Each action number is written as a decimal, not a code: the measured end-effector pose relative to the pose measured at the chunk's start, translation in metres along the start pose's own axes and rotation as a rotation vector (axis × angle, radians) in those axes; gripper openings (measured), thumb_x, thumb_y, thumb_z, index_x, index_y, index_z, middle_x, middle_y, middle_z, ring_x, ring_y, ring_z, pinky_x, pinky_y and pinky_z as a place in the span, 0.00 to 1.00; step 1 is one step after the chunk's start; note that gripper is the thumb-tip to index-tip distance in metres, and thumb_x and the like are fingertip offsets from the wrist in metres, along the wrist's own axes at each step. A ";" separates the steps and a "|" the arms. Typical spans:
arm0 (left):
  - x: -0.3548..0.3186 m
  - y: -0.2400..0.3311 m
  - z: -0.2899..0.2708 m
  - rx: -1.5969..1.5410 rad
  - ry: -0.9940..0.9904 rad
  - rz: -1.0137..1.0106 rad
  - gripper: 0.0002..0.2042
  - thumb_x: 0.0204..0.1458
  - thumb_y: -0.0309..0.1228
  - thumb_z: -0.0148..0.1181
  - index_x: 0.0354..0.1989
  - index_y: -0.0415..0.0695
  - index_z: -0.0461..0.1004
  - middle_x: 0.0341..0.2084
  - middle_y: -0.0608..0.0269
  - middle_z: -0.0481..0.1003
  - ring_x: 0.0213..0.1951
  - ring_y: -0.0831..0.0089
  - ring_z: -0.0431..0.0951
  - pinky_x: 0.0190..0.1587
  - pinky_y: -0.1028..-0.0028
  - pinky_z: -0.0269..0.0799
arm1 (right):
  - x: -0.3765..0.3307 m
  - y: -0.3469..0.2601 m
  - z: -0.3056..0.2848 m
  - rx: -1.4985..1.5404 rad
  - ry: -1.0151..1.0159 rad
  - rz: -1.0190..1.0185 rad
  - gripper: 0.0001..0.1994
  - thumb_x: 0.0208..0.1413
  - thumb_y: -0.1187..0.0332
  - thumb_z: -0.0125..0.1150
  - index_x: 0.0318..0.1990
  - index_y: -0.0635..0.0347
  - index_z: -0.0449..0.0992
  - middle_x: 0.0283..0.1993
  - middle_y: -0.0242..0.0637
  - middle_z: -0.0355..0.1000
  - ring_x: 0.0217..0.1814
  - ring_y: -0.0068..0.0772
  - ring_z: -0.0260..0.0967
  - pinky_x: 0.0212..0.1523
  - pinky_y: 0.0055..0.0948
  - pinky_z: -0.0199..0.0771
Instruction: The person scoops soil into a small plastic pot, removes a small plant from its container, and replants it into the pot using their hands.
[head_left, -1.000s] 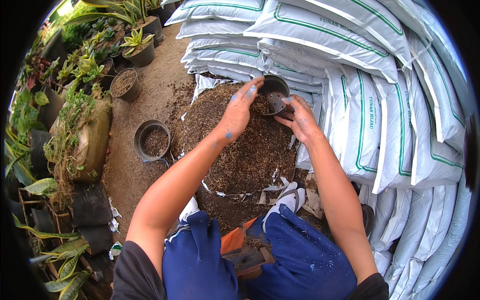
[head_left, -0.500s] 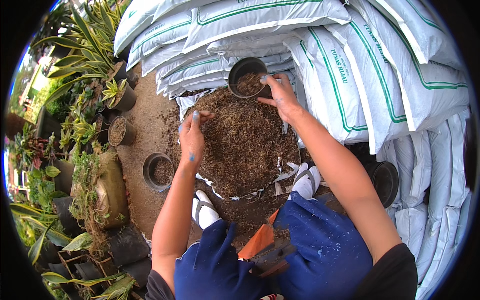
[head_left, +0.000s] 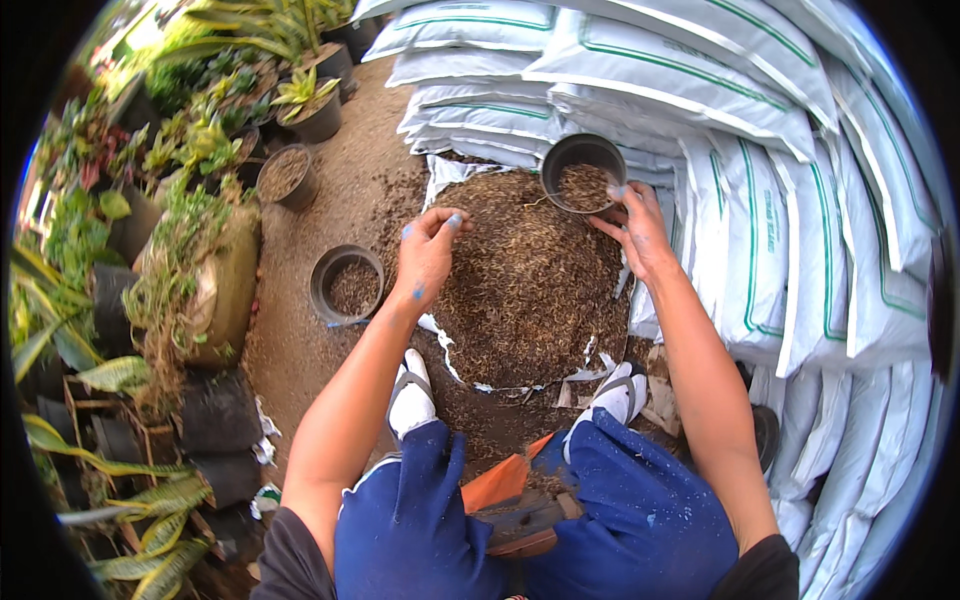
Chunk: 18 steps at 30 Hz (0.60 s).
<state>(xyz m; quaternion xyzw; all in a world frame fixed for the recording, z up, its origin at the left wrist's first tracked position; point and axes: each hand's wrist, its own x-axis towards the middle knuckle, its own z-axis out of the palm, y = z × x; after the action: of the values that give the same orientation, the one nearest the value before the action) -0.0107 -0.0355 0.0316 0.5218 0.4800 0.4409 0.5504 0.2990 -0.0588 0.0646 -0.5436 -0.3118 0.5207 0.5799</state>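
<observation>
**Black pot (head_left: 574, 150) gripped at far edge of soil heap (head_left: 535, 275)**

The right hand (head_left: 641, 232) pinches the pot's rim, thumb over the lip, apparently to steady its loose filling (head_left: 582, 187). The left hand (head_left: 424, 256), fingers drawn together, hangs over the heap's left side; whether it holds anything, I cannot tell. A second pot (head_left: 321, 283) stands left of the heap; white sacks (head_left: 735, 235) line its right.

Brown earthen ground (head_left: 345, 190), stacked white green-striped plastic sacks (head_left: 750, 235) on my right, leafy green plants (head_left: 205, 145) in black pots (head_left: 318, 122) on my left, bright daylight
</observation>
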 end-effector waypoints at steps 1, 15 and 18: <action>0.000 0.000 -0.003 0.015 0.008 -0.001 0.10 0.66 0.29 0.54 0.46 0.36 0.78 0.39 0.61 0.81 0.44 0.73 0.79 0.54 0.72 0.72 | -0.002 -0.002 0.003 -0.006 -0.036 0.003 0.24 0.59 0.65 0.64 0.57 0.62 0.60 0.53 0.44 0.67 0.52 0.39 0.72 0.58 0.48 0.79; -0.013 -0.043 -0.117 0.145 0.365 -0.160 0.08 0.59 0.26 0.57 0.44 0.41 0.80 0.35 0.65 0.79 0.40 0.76 0.76 0.44 0.72 0.72 | -0.040 -0.025 0.090 -0.184 -0.431 0.078 0.28 0.60 0.62 0.67 0.60 0.56 0.56 0.56 0.43 0.65 0.60 0.37 0.68 0.60 0.45 0.77; -0.027 -0.078 -0.166 0.690 0.705 -0.025 0.13 0.53 0.30 0.64 0.45 0.39 0.80 0.40 0.55 0.81 0.45 0.63 0.80 0.50 0.68 0.75 | -0.052 -0.023 0.132 -0.280 -0.460 0.079 0.30 0.58 0.58 0.69 0.60 0.57 0.58 0.59 0.45 0.63 0.62 0.38 0.67 0.60 0.43 0.75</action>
<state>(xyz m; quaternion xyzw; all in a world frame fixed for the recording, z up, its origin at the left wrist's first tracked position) -0.1805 -0.0418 -0.0432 0.4868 0.7613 0.3993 0.1549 0.1693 -0.0644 0.1251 -0.4976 -0.4826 0.6047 0.3923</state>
